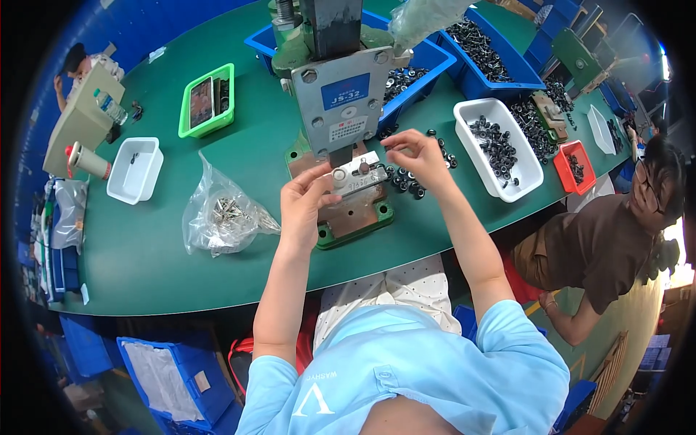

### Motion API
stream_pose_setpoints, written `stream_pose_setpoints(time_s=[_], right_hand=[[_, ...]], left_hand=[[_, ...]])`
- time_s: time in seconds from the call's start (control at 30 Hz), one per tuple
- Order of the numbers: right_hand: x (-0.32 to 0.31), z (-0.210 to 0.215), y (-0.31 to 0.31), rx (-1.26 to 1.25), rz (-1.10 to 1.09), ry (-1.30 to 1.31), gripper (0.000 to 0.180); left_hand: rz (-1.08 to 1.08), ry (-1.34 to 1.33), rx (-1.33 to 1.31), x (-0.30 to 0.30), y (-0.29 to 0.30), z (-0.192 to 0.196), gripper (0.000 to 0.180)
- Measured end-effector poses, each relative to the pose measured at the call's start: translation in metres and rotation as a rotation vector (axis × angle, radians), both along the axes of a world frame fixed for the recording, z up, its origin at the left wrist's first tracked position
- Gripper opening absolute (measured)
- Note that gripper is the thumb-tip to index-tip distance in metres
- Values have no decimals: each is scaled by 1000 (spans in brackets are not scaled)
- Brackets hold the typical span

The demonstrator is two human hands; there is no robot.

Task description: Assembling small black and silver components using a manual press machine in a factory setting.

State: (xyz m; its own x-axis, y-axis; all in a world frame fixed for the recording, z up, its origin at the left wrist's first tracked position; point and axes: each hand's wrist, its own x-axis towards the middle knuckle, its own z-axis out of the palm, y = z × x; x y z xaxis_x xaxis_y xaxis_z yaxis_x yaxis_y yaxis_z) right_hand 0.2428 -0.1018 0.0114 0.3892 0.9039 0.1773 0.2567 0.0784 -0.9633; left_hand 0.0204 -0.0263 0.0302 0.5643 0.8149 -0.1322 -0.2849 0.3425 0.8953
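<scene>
There are two hands (419, 156) at one press (341, 109), three white trays (134, 177), one green tray (206, 130), one red tray (580, 186), one bottle (110, 106) and one clear bag (225, 214) of silvery parts (230, 210) on the table (163, 279).

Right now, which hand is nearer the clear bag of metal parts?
Left. The left hand is at the press fixture, right of the clear bag; the right hand is farther off, at the fixture's right side.

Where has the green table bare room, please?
Bare: between the green plastic basket and grey metal press; left of the clear plastic bag, nearer than the leftmost white rectangular tray. Crowded: right of the press, with black round parts.
</scene>
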Motion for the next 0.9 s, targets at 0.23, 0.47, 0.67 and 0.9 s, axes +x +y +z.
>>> stream_pose_setpoints(time_s=[0.23,0.47,0.67,0.9], right_hand=[[-53,-9,4,62,97,269,22],[-63,0,1,64,148,537,13],[-64,12,4,92,145,637,10],[-61,13,6,116,107,621,11]], left_hand=[[-49,-110,-123,-2,6,-11,32],[39,34,67,4,3,-16,30],[54,21,76,1,-1,-10,29],[64,9,68,2,-1,-14,30]])
